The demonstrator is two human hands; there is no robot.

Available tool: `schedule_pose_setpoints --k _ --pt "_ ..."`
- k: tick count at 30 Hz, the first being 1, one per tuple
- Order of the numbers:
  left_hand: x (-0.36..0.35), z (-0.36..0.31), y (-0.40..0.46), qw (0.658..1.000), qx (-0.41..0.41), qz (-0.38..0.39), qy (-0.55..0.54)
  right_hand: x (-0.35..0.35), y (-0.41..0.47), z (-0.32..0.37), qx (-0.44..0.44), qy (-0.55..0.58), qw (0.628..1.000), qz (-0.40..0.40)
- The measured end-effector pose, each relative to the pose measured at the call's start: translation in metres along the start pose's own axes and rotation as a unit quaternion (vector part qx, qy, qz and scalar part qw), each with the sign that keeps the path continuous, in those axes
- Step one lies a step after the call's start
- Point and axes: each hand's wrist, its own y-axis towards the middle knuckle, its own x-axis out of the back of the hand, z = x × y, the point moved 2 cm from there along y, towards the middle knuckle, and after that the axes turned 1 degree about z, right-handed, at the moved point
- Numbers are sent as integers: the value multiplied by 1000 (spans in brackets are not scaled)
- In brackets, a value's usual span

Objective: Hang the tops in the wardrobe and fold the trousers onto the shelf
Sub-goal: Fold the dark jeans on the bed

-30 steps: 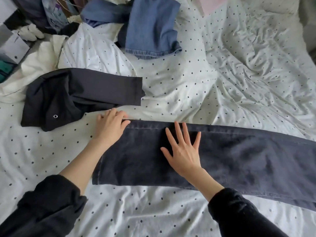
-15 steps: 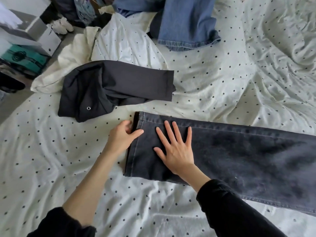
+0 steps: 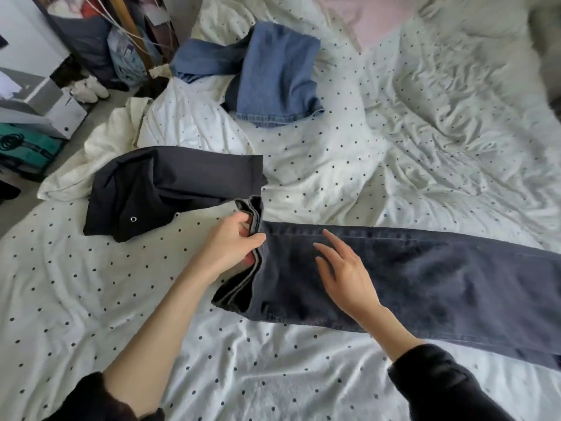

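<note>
Two bare hands are at work over a bed (image 3: 349,147) covered in white bedding with small dark dots. Both forearms come out of pushed-up black sleeves.

One pair of dark grey jeans (image 3: 425,275) lies lengthwise across the bed, running from the middle of the view off the right edge. The left hand (image 3: 233,247) has its grip clenched on the hem end of these jeans, thumb on top and fingers beneath, and the stacked hem layers are raised off the bedding and curl upward. The right hand (image 3: 346,271) is released, fingers spread, held over the denim just to the right of the left hand; whether the palm presses the cloth cannot be told.

One black garment (image 3: 170,186), roughly folded and showing a single metal eyelet, lies on the bed just beyond the left hand, its near corner close to the raised hem. One pair of light blue jeans (image 3: 273,80) lies in a loose heap farther up the bed, well apart from the dark pair. One cream garment (image 3: 106,141) is crumpled at the left edge of the bed.

On the floor to the left: one pair of white shoes (image 3: 89,88), one white box (image 3: 45,110) and one teal item (image 3: 27,147) beneath it. No wardrobe or shelf shows in this view.
</note>
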Motion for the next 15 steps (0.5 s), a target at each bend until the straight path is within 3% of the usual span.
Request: schedule_pose_setpoints --k 4,8,12,15 --pt "-74 -35 -2 997 9 67 -40 52 -32 -33 -165 147 973 -68" --pt "-158 -58 4 994 -20 109 7 90 -69 -66 -254 210 937 -117" --pt "-226 -61 13 984 -68 131 102 99 -95 -86 -297 202 925 -122" --pt "-236 -47 18 975 -62 164 136 90 -105 -92 -284 142 942 -106"
